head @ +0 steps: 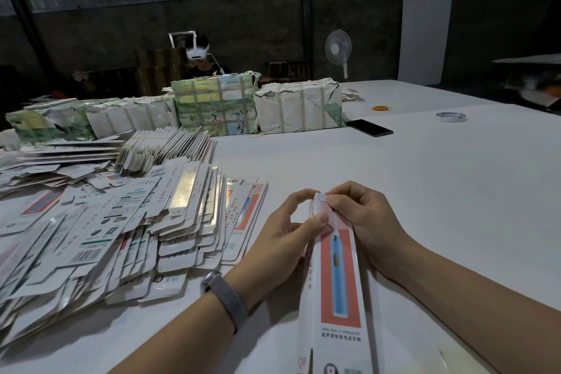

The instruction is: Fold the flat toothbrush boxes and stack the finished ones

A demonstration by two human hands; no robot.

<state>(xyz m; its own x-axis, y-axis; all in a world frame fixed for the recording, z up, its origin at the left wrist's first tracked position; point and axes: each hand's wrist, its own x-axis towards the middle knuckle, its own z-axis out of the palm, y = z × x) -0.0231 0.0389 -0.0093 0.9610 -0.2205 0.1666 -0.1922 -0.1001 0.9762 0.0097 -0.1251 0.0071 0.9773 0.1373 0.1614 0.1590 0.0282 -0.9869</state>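
Head view: toothbrush box [337,276] held at lower centre.
Its far end is pinched by both hands, left [282,240] and right [364,218]; flat boxes [121,222] are heaped on the bench [425,176] at left.

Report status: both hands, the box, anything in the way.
Left hand and right hand both pinching far end of toothbrush box. Box formed, end flap not closed. Flat boxes piled left, apart from hands; nothing in the way.

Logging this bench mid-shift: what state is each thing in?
toothbrush box: partly folded, held at its far end
left hand: pinching the box
right hand: pinching the box
flat boxes: unfolded, loosely piled
wrapped bundles: strapped, wrapping torn
phone: lying flat, screen dark
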